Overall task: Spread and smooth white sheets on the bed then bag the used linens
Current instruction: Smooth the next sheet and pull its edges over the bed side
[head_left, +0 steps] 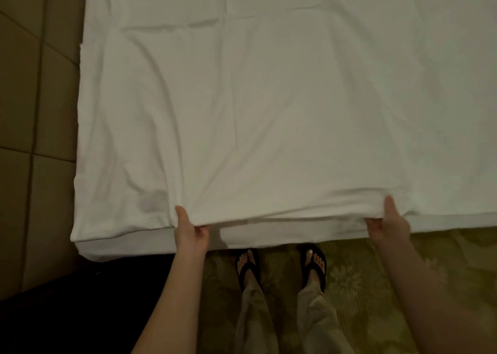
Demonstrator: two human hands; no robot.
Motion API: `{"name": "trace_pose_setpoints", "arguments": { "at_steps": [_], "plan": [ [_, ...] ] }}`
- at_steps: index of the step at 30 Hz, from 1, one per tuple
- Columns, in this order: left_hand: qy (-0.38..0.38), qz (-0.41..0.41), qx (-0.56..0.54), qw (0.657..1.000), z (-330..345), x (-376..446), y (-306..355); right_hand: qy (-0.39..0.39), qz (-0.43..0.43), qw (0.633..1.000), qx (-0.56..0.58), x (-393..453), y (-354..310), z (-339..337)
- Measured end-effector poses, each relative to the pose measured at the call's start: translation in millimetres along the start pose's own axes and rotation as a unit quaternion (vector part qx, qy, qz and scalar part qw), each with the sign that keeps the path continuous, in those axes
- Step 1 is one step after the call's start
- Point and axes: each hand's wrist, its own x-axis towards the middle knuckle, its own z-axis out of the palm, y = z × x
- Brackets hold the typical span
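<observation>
A white sheet [269,106] lies folded over the near part of the bed [457,57], with creases running across it and a fold line toward the far side. My left hand [189,231] pinches the sheet's near edge, thumb on top, fingers underneath. My right hand [390,223] grips the same edge farther right in the same way. Between the two hands the edge is lifted slightly off the mattress. The bed's near left corner [80,243] shows a second white layer below the sheet.
A padded tan headboard or wall panel [35,111] runs along the bed's left side. A dark strip of floor [80,300] lies at the lower left. My feet in black flip-flops [282,267] stand on a patterned green carpet [376,286] against the bed's near edge.
</observation>
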Motion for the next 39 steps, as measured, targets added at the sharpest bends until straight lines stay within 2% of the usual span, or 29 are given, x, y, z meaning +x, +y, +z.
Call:
{"name": "trace_pose_setpoints", "arguments": {
  "at_steps": [3,7,11,15,17,19,22,24,28,29,31,33,34,36,39],
  "plan": [
    [-0.006,-0.023,-0.060,0.998,-7.2,6.9,5.3,-0.012,-0.028,0.995,-0.091,4.2,27.8,-12.3],
    [-0.027,-0.029,-0.141,0.989,-14.6,20.9,30.0,-0.124,0.010,0.982,-0.142,-5.8,77.4,5.9],
    [-0.040,-0.025,-0.193,0.980,-17.4,23.0,35.4,-0.147,0.042,0.960,-0.234,-26.5,137.3,9.8],
    [-0.057,-0.006,-0.247,0.967,-25.0,25.9,40.6,-0.178,-0.016,0.978,-0.106,-40.4,135.0,22.9],
    [-0.070,-0.008,-0.229,0.971,-31.6,32.5,50.2,-0.178,-0.049,0.980,-0.076,-41.2,119.1,19.9],
    [-0.084,-0.019,-0.164,0.983,-37.3,44.1,61.6,-0.147,-0.052,0.982,-0.104,-35.3,119.4,2.7],
    [-0.065,-0.022,-0.104,0.992,-48.2,57.0,83.4,-0.129,0.000,0.972,-0.195,-35.8,145.2,-11.2],
    [-0.034,0.009,-0.081,0.996,-56.2,64.5,103.8,-0.155,0.032,0.963,-0.219,-39.5,166.6,-4.3],
    [-0.028,0.069,-0.056,0.996,-68.3,71.1,152.4,-0.164,0.004,0.977,-0.139,-50.1,194.8,18.0],
    [-0.025,0.070,-0.052,0.996,-71.1,73.0,154.5,-0.152,-0.001,0.979,-0.133,-50.0,199.1,13.5],
    [0.021,0.059,-0.034,0.997,-78.0,74.2,143.7,-0.101,0.080,0.986,-0.110,-45.0,207.3,-10.5],
    [0.063,0.034,-0.040,0.997,-83.2,79.2,127.4,-0.050,0.112,0.983,-0.138,-35.9,216.1,-22.0],
    [0.057,0.024,-0.061,0.996,-80.5,81.1,123.4,-0.054,0.132,0.980,-0.135,-34.0,215.9,-20.0],
    [-0.003,0.022,-0.094,0.995,-72.7,84.9,119.8,-0.097,0.047,0.972,-0.209,-33.1,208.3,-17.9],
    [-0.080,-0.003,-0.110,0.991,-56.2,68.8,107.2,-0.146,0.052,0.968,-0.197,-38.8,212.5,3.3]
  ]
}}
